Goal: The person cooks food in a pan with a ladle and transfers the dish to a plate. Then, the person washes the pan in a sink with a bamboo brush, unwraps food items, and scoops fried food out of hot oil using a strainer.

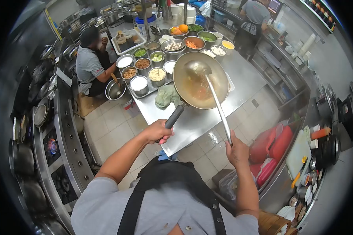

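Note:
My left hand (159, 132) is closed around the black handle of a wok (180, 74), which is held out over the steel table (200, 121). Inside the wok is some brownish liquid with orange-red bits. My right hand (237, 149) grips the long metal handle of a ladle (217, 103). The ladle's round bowl is in the wok, near its far side. A crumpled green cloth (167, 96) lies on the table just left of the wok. The wok hides part of a white tray behind it.
Several metal containers of ingredients, among them a pot of white powder (139, 84), crowd the table's far left. A stove (60, 156) with a lit burner stands at left. One person (91, 62) crouches beyond it; another (255, 19) stands at back right. Red bags (268, 145) sit right.

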Motion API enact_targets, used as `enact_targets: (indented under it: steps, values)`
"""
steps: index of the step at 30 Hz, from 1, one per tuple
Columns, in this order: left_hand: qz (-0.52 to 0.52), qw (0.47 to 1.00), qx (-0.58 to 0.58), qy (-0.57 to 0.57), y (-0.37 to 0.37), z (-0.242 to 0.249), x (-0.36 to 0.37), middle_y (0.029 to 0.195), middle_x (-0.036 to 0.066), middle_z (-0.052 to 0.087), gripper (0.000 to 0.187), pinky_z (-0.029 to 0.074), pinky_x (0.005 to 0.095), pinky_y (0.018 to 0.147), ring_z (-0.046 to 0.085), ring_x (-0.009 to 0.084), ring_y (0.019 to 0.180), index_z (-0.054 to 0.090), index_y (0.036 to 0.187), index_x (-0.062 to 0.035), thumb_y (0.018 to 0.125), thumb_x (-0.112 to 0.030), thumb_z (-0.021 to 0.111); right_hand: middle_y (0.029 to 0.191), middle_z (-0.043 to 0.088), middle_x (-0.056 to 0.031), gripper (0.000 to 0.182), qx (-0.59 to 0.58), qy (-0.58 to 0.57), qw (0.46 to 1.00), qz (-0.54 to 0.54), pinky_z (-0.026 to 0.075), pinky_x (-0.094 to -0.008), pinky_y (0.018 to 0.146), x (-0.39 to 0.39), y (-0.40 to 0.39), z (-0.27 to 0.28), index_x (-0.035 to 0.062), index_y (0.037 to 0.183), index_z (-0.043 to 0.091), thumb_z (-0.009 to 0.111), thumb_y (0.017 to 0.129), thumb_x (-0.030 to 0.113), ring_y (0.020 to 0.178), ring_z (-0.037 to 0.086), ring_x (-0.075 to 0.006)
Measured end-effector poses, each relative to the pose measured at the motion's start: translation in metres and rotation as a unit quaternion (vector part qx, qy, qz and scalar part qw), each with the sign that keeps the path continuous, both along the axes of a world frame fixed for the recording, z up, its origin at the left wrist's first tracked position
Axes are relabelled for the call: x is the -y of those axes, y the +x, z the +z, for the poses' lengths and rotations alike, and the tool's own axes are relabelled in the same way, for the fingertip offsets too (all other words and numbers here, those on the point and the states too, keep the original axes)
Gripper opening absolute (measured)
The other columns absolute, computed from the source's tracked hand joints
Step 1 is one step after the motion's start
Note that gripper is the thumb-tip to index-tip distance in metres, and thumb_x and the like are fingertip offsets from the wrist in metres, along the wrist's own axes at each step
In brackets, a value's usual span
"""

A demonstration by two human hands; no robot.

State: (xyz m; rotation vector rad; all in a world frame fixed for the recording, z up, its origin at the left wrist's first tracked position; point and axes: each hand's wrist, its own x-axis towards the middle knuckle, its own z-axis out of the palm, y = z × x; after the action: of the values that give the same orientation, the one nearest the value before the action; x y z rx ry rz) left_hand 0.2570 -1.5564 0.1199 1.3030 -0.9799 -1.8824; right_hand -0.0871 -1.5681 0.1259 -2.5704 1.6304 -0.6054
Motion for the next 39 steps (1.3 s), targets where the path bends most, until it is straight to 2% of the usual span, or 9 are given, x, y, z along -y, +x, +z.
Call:
enact_targets:
  steps: [3,6,12,15,19,22,27,34,39]
  values:
    - [-0.012,1.0,-0.009,0.001,0.001,0.007,0.01,0.051,0.001,0.045,0.018,0.031,0.0253,0.03,0.043,0.0102,0.034,0.042,0.077,-0.0051,0.076,0.0,0.059,0.071,0.06,-0.0155,0.052,-0.101,0.023,0.993,-0.057,0.047,-0.0444,0.056,-0.013,-0.018,0.004,0.0083,0.128,0.049,0.063,0.078,0.015,0.06,0.059,-0.0349]
    - [-0.021,0.998,-0.052,0.0,0.002,0.002,0.02,0.051,0.001,0.045,0.018,0.031,0.0252,0.03,0.042,0.0101,0.034,0.043,0.078,-0.0049,0.076,0.0,0.06,0.074,0.061,-0.0164,0.05,-0.108,0.037,0.992,-0.054,0.048,-0.0437,0.057,-0.048,-0.058,0.014,0.007,0.127,0.049,0.062,0.08,0.016,0.062,0.061,-0.0349]
    - [-0.028,1.0,0.001,-0.014,-0.005,0.008,0.032,0.051,0.001,0.044,0.017,0.031,0.0244,0.031,0.041,0.0098,0.034,0.043,0.077,-0.0046,0.076,0.002,0.059,0.075,0.062,-0.0212,0.045,0.111,0.122,0.978,-0.129,0.048,-0.0423,0.059,-0.036,-0.04,0.028,-0.0009,0.124,0.049,0.058,0.083,0.015,0.067,0.062,-0.0378]
    - [-0.053,0.998,0.016,-0.035,-0.007,0.014,0.037,0.051,0.001,0.044,0.017,0.031,0.0249,0.031,0.041,0.0105,0.034,0.044,0.077,-0.0045,0.075,-0.001,0.06,0.066,0.059,-0.0168,0.042,0.218,0.206,0.942,-0.151,0.046,-0.0375,0.053,-0.029,-0.035,0.031,-0.0038,0.12,0.051,0.058,0.083,0.016,0.056,0.061,-0.0275]
    - [-0.099,0.991,0.065,-0.056,-0.02,0.027,0.046,0.051,0.002,0.045,0.016,0.031,0.0257,0.032,0.043,0.0108,0.034,0.045,0.077,-0.0044,0.075,-0.004,0.061,0.06,0.054,-0.0066,0.033,0.408,0.401,0.797,-0.194,0.041,-0.0273,0.039,-0.053,-0.021,0.059,-0.0019,0.114,0.055,0.057,0.086,0.015,0.042,0.053,-0.0135]
    - [-0.127,0.987,0.08,-0.059,-0.038,0.027,0.055,0.051,0.002,0.046,0.016,0.031,0.0261,0.033,0.044,0.0109,0.035,0.045,0.077,-0.0045,0.075,-0.005,0.061,0.059,0.052,-0.0024,0.027,0.526,0.432,0.702,-0.207,0.037,-0.0225,0.032,-0.08,-0.015,0.062,-0.0002,0.111,0.054,0.055,0.088,0.014,0.035,0.047,-0.0099]
    - [-0.175,0.979,0.081,-0.059,-0.075,0.017,0.064,0.051,0.002,0.046,0.015,0.032,0.0257,0.032,0.044,0.0109,0.035,0.046,0.077,-0.0041,0.076,-0.005,0.06,0.059,0.052,-0.0036,0.031,0.65,0.451,0.573,-0.214,0.039,-0.0247,0.031,-0.111,-0.007,0.076,-0.0005,0.116,0.051,0.055,0.089,0.013,0.035,0.047,-0.0113]
    - [-0.247,0.965,0.075,-0.053,-0.121,-0.014,0.065,0.052,0.003,0.047,0.014,0.034,0.0255,0.033,0.045,0.0114,0.036,0.046,0.078,-0.0031,0.076,-0.005,0.06,0.062,0.049,-0.0041,0.037,0.752,0.429,0.464,-0.188,0.04,-0.0246,0.032,-0.135,-0.008,0.079,-0.0012,0.123,0.046,0.05,0.092,0.018,0.039,0.046,-0.0114]
    - [-0.265,0.962,0.059,-0.014,-0.131,-0.017,0.062,0.052,0.003,0.046,0.012,0.035,0.0258,0.034,0.045,0.012,0.036,0.046,0.078,-0.0034,0.077,-0.003,0.058,0.066,0.05,-0.0061,0.037,0.85,0.415,0.3,-0.125,0.043,-0.0271,0.033,-0.144,-0.021,0.088,-0.003,0.126,0.043,0.043,0.094,0.015,0.04,0.047,-0.0132]
